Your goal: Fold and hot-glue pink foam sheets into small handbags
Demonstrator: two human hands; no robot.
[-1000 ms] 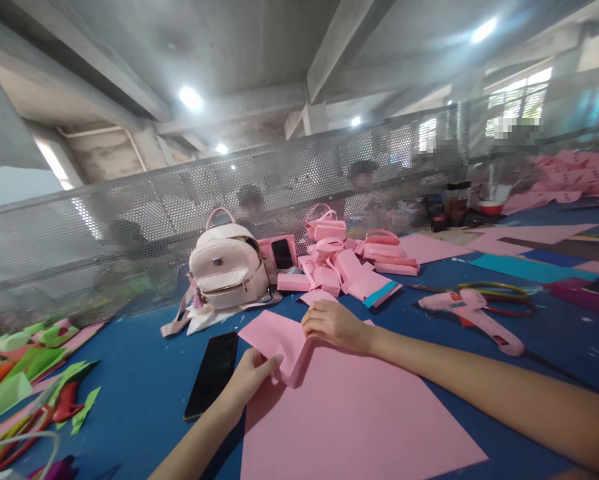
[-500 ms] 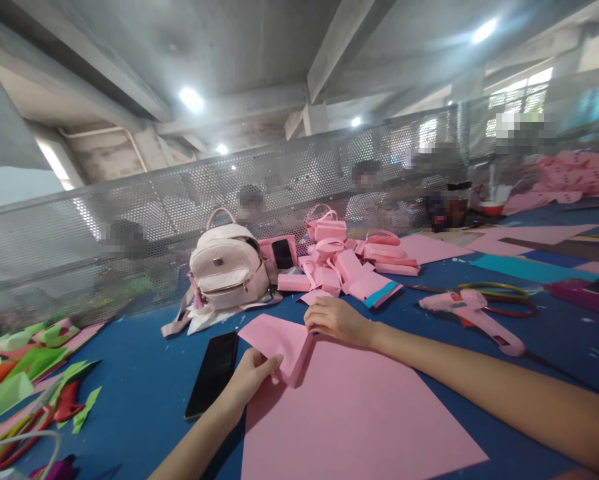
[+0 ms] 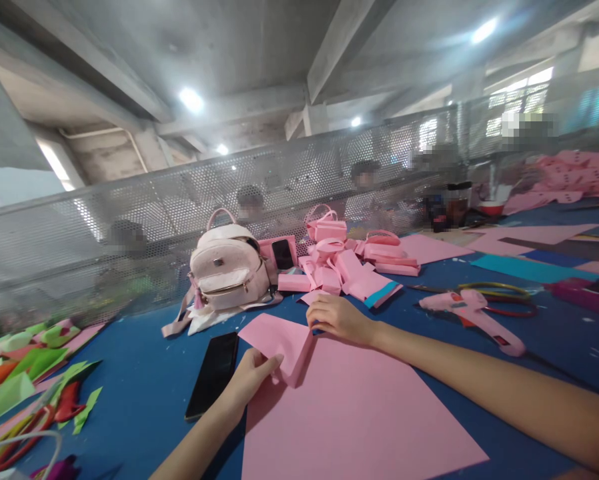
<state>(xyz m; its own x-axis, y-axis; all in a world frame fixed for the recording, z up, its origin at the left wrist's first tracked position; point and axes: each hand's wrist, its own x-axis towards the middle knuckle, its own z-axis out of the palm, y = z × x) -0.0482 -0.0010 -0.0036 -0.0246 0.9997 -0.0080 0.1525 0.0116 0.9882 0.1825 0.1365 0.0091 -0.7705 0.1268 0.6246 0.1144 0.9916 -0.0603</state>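
Note:
A small folded piece of pink paper (image 3: pixel 279 343) stands between my hands, creased into a box-like shape. My left hand (image 3: pixel 253 377) pinches its near left side, thumb on the face and fingers behind. At the top right corner of the folded piece, my right hand (image 3: pixel 340 320) has its fingers curled and closed on the edge; the fingertips are partly hidden. Under and in front of both hands lies a large flat pink sheet (image 3: pixel 364 413). Just left of my left hand is a black phone (image 3: pixel 213 373) on the blue table (image 3: pixel 139 380).
A pale backpack (image 3: pixel 229 270) stands behind, beside a pile of pink paper pieces (image 3: pixel 329 260). To the right lie a pink glue gun (image 3: pixel 472 310) with its cord and scissors (image 3: pixel 509 293). Green and orange scraps (image 3: pixel 29 363) and red-handled scissors (image 3: pixel 24 433) sit left. A perforated metal screen (image 3: pixel 299 173) runs behind.
Very little differs. My right hand has shifted slightly to the right along the folded paper's corner; my left hand and the paper hold their place.

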